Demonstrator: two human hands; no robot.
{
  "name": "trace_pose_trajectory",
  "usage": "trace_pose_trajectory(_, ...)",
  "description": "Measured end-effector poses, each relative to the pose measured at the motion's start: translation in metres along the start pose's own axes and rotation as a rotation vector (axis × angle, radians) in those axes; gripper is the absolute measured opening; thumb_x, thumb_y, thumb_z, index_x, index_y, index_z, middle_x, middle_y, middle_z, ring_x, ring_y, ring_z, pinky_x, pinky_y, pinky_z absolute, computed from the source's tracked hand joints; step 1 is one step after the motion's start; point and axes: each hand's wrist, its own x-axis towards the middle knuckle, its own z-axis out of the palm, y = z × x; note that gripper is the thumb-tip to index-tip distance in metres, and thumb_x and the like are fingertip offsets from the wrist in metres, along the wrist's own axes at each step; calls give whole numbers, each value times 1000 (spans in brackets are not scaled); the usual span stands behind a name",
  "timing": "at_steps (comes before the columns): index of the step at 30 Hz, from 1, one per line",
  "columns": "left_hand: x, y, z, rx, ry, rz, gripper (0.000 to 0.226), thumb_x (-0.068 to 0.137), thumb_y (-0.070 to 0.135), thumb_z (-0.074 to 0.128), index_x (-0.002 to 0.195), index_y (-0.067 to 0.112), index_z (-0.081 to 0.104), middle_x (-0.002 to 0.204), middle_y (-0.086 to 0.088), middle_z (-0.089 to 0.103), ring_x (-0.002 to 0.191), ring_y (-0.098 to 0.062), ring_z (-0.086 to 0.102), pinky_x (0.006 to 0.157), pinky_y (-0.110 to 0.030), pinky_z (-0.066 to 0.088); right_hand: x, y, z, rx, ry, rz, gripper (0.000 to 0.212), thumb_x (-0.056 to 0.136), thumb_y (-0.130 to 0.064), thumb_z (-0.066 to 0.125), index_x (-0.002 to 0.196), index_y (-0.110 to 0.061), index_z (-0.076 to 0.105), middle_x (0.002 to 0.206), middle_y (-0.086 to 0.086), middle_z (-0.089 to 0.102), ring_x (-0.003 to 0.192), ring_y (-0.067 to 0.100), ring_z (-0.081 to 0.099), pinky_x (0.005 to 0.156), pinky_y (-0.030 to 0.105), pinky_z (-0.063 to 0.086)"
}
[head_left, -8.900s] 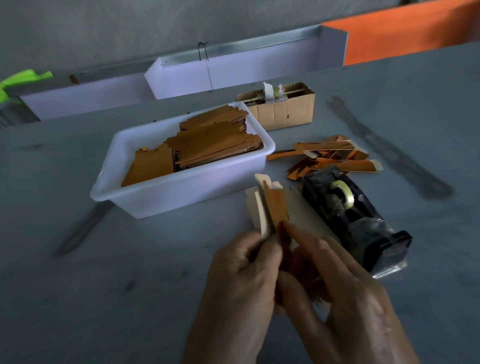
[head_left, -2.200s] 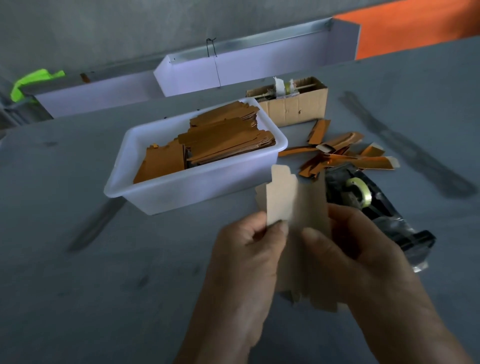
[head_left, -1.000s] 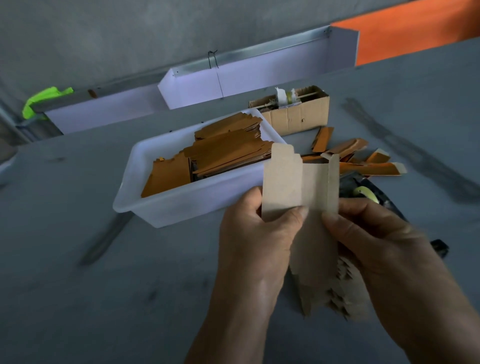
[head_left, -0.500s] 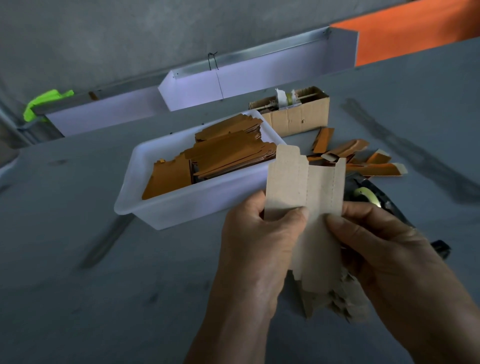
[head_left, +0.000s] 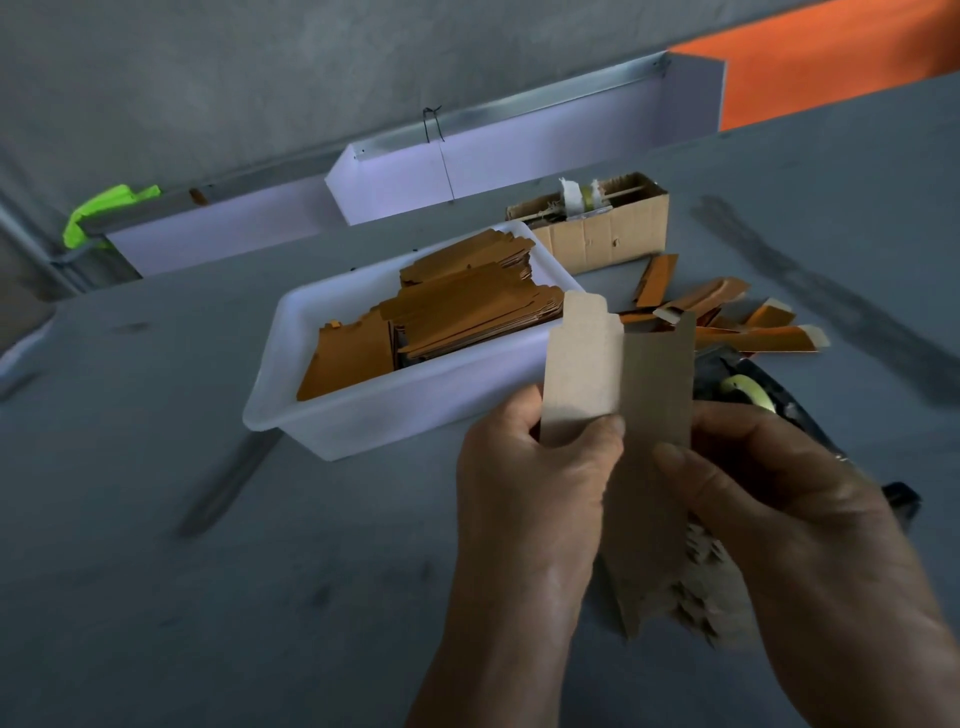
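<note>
A flat brown cardboard box blank (head_left: 649, 415) stands upright in front of me, its plain inner side facing the camera. My left hand (head_left: 524, 499) pinches its left panel with the thumb in front. My right hand (head_left: 789, 525) grips its right edge, thumb on the front. Under the blank, a stack of more flat blanks (head_left: 701, 587) lies on the table, partly hidden by my hands.
A white plastic tub (head_left: 395, 410) holds stacks of orange blanks (head_left: 467, 312). Folded orange pieces (head_left: 727, 322) lie scattered to its right. A black tape dispenser (head_left: 753, 395) sits behind my right hand. A small open cardboard box (head_left: 602, 234) and white troughs (head_left: 498, 161) stand at the back.
Over the last second the blank stays raised in both hands and has shifted slightly. Earlier, I held a folded orange piece, which now lies with the pile at the right.
</note>
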Motion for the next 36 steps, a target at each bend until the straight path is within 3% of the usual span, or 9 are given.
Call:
trace_pose_trajectory(5,-2,2,-1,12,2,29,5,80,18,72,81,23,71,73,12,71,68,2,67,51,-11,50,-7,-7,8,-67,-8,-73,38,58,-48,66,94,-38,71,88,-8,73,79,7,70,62,18,55)
trace_pose_trajectory(8,-4,3,-2,14,-40,37,3,82,23,71,80,23,71,71,4,71,67,-11,68,57,-33,60,-8,-10,11,-82,-12,-111,31,66,-49,61,93,-38,71,86,-10,73,76,5,70,63,11,52)
trace_pose_trajectory(10,-6,4,-3,-5,-92,43,7,86,22,66,81,22,71,72,-2,71,70,-18,68,62,-38,60,-8,-10,11,-116,2,-119,30,67,-48,61,93,-37,72,86,-11,73,77,4,70,63,16,55)
trace_pose_trajectory(14,-8,6,-7,-38,-203,34,17,92,30,58,86,25,73,81,-3,72,80,-16,68,67,-24,55,-6,-11,12,-175,19,-94,33,62,-50,62,92,-40,71,87,-11,73,79,4,70,70,27,56)
trace_pose_trajectory(17,-8,6,-12,-100,-285,-14,30,82,47,53,87,25,74,88,-3,73,90,-19,69,89,-45,53,-3,-11,11,-198,29,-56,41,53,-54,62,90,-41,68,83,-12,73,74,4,69,70,30,54)
trace_pose_trajectory(20,-9,5,-15,-79,-323,8,29,79,47,54,90,29,75,91,-6,74,94,-25,69,94,-55,50,-2,-12,12,-220,25,-13,46,45,-57,61,87,-39,65,82,-12,72,73,7,68,70,35,55)
trace_pose_trajectory(26,-6,1,-21,-107,-413,-43,29,82,43,54,98,30,73,99,-2,74,101,-22,69,98,-53,47,5,-14,9,-190,41,60,57,40,-61,63,90,-36,61,86,-9,70,80,8,67,71,35,51)
trace_pose_trajectory(30,-8,2,-22,-101,-458,-71,30,83,42,55,104,29,73,99,2,75,101,-17,69,100,-52,45,11,-14,3,9,-101,195,49,51,-49,70,93,-24,70,87,2,73,82,18,71,78,39,51)
trace_pose_trajectory(36,-7,-3,-23,-144,-379,-99,28,77,41,62,94,23,75,92,-3,76,93,-24,70,96,-55,48,14,-10,-2,316,-169,354,21,68,-21,65,86,-12,71,75,8,70,63,17,68,50,22,52)
